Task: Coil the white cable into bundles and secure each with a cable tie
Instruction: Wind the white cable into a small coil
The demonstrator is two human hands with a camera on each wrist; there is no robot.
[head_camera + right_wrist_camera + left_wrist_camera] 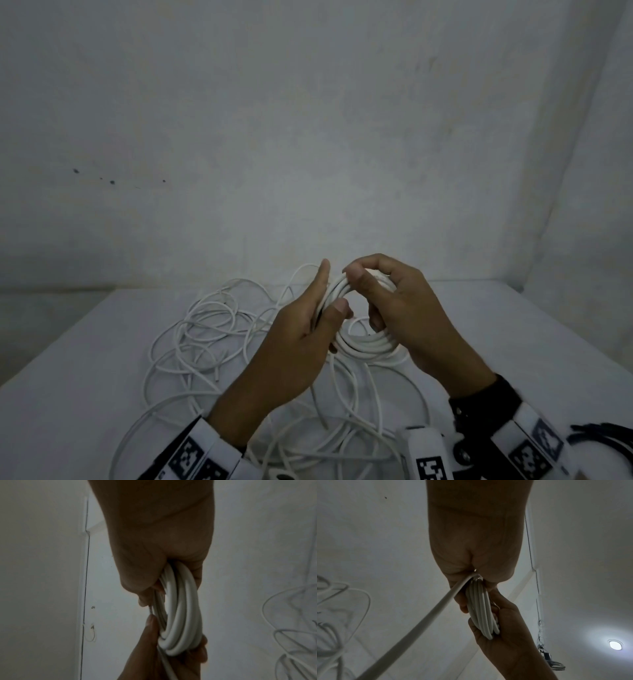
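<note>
Cable is mostly still a loose tangle on the white table, spread out to the left of and under both hands, with the free run trailing down toward the person's side. The wound part, the coil, is held up off the table between the hands, standing roughly on edge so its opening faces the camera.

Left hand grips the coil's left side, thumb pressed over the strands and fingers behind them. In the left wrist view you can see the loose strand leaving that grip and dropping away toward the tangle. Right hand has its fingers hooked through the coil and curled round its top and right side, so it's clamped on too.

So the key bit, as I read it: the feed comes out at the left hand's side and heads down-left, which makes the left hand the nearer one to the slack. I'd guess the next wrap means the right hand keeps the coil steady while more slack gets pulled up.

Dark ties sit at the right edge, nearer the right hand. No tie on the coil yet.
</note>
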